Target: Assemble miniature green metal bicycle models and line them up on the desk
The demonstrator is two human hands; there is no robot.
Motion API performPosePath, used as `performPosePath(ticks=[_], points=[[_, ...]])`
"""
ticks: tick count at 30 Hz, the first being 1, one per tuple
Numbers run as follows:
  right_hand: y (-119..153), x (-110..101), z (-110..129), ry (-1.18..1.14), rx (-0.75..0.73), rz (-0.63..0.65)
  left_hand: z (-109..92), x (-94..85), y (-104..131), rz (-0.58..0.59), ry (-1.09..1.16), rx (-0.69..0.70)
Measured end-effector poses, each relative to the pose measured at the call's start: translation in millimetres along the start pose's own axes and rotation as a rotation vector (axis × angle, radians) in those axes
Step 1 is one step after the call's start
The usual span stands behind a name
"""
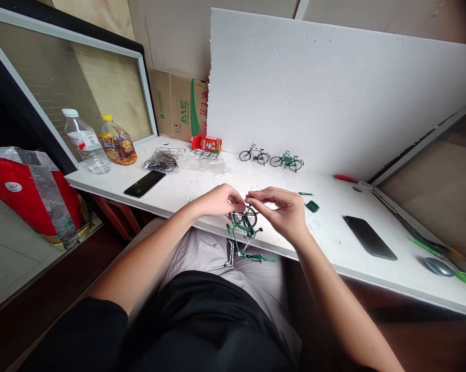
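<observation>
Between my hands, over the table's front edge, is a green model bicycle (238, 232) with one wheel fitted and its handlebar end hanging toward my lap. My left hand (227, 200) is closed on the wheel's rim. With thumb and fingers pinched together, my right hand (281, 206) is at the upper right of the same wheel; what lies between its fingertips is too small to make out. To the right of that hand, a small green box-shaped part (312, 206) and a thin green part (305, 194) lie on the table.
Two finished-looking model bicycles, one black (255, 155) and one with green (287, 161), stand by the white board (333, 93). A phone (145, 184), bagged parts (161, 161) and two bottles (118, 142) are at left. Another dark phone (370, 237) and a mouse-like object (438, 266) lie right.
</observation>
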State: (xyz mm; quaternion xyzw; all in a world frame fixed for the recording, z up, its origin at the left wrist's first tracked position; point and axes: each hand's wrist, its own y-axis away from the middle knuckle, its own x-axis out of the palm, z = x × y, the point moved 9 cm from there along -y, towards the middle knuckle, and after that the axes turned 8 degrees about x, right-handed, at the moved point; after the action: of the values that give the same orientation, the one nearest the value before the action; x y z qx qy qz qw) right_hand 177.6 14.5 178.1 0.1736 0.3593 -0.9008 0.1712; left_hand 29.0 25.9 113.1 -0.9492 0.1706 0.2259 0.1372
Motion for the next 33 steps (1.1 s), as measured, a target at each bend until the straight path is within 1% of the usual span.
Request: performPosePath(ticks=[3,8,13,16,18,23,28,33], points=[[0.0,-0.9,-4.7,-0.054,0.021,-0.005,3.1,1.5,-0.3,-0.002,0.012,-0.02],[0.0,-1.1,-9.7,-0.092,0.038,-0.012,7.6,3.7,-3.5,0.007,0.001,0.009],[0.0,-2.0,-5.1,-0.018,-0.036,-0.052,4.6,5.4,-4.5,0.028,-0.015,0.038],[0.5,-1.4,4.0,0.049,-0.104,-0.055,-0.1,5.7,-3.2,0.037,-0.022,0.037],[0.5,-0.6,8.1,0.06,-0.116,-0.04,-2.1,5.9,-2.3,0.04,-0.013,0.034],[-0.3,2.8,5.8,0.036,-0.068,0.016,-0.7,6.9,-2.6,0.039,-0.024,0.047],[0.2,3.4,0.3,0.026,-0.044,0.009,2.6,10.0,-4.1,0.043,-0.035,0.067],[0.6,-0.1,-7.4,-0.037,0.027,-0.019,4.3,9.3,-4.1,0.039,-0.037,0.054]])
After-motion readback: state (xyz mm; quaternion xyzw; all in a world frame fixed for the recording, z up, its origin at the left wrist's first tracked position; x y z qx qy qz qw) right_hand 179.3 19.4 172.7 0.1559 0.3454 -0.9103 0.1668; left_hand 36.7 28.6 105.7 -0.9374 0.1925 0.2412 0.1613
